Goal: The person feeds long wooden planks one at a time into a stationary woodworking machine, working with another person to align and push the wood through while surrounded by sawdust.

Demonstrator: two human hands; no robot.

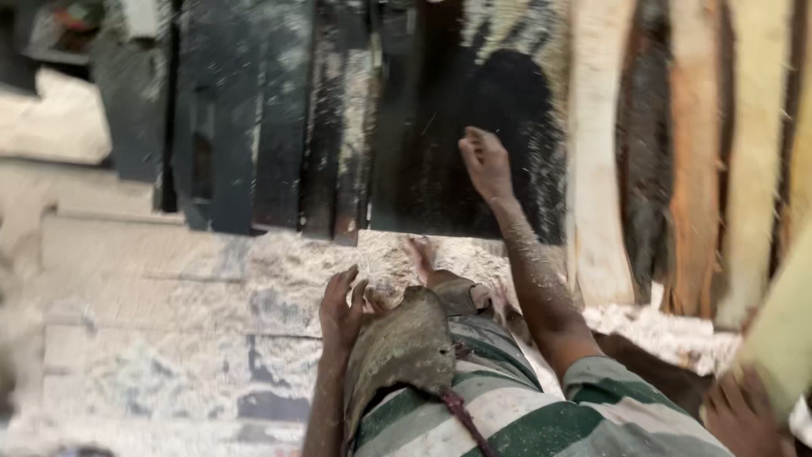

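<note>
My right hand (485, 162) reaches forward on a sawdust-coated arm and touches a dark board (440, 127), fingers loosely bent, with nothing visible in it. Sawdust flecks streak the air around it. My left hand (342, 310) rests with fingers apart on my bent knee (404, 343), which is covered in dusty brown cloth. Toes of a bare foot (419, 256) show just beyond the knee. A green and white striped shirt (541, 415) fills the bottom of the view.
Pale and reddish wooden planks (596, 169) stand side by side on the right. Dark boards (237, 118) line the back left. Sawdust covers the stepped floor (169, 288). A pale plank (782, 330) crosses the lower right corner above a blurred hand or foot (744, 416).
</note>
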